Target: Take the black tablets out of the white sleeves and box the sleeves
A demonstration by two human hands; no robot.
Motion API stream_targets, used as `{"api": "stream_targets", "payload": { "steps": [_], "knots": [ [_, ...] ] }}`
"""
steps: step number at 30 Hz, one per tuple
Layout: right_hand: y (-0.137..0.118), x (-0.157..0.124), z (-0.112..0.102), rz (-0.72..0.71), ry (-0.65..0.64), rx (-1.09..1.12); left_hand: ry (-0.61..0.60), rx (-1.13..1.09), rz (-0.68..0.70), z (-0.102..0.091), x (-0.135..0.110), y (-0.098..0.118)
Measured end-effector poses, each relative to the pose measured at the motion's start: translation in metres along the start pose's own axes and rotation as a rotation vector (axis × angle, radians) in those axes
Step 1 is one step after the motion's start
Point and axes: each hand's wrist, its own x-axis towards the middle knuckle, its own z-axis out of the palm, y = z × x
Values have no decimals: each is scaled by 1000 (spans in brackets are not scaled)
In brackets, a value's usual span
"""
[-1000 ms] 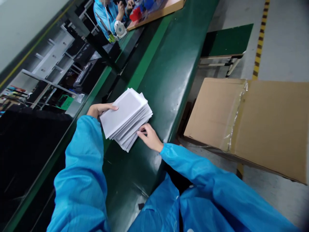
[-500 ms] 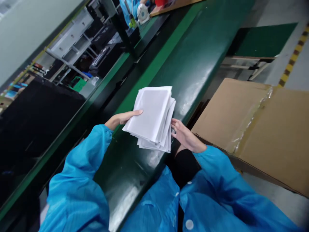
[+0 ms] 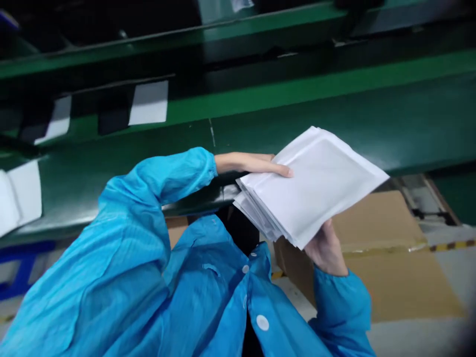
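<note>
A stack of white flat packets (image 3: 312, 186) is held off the green belt (image 3: 409, 124), in front of my chest. My left hand (image 3: 253, 163) grips the stack's upper left edge, thumb laid across the top packet. My right hand (image 3: 327, 250) supports the stack from below at its lower edge, fingers hidden under the packets. Both arms wear bright blue sleeves.
A brown cardboard box (image 3: 386, 248) with taped flaps sits on the floor below my right hand. White sheets (image 3: 20, 198) lie at the far left on the belt. White labels (image 3: 148, 102) are stuck on the dark rail behind the belt.
The stack has been lifted off the belt and carried right, over the box side. My right hand moved under it. The view swung round, so the belt now runs across.
</note>
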Motion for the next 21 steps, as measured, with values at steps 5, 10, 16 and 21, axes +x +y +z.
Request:
{"api": "stream_targets", "payload": {
  "steps": [5,10,16,21],
  "knots": [
    [2,3,4,-49,-189,-222,261,-178,211,35,-58,-43],
    [-6,9,40,-56,-392,-289,549,-311,256,65,-125,-80],
    [-24,72,112,-366,-544,-310,859,-218,454,56,-185,-78],
    [-39,159,194,-599,-664,-377,1068,18,582,4,-234,-64]
  ]
}}
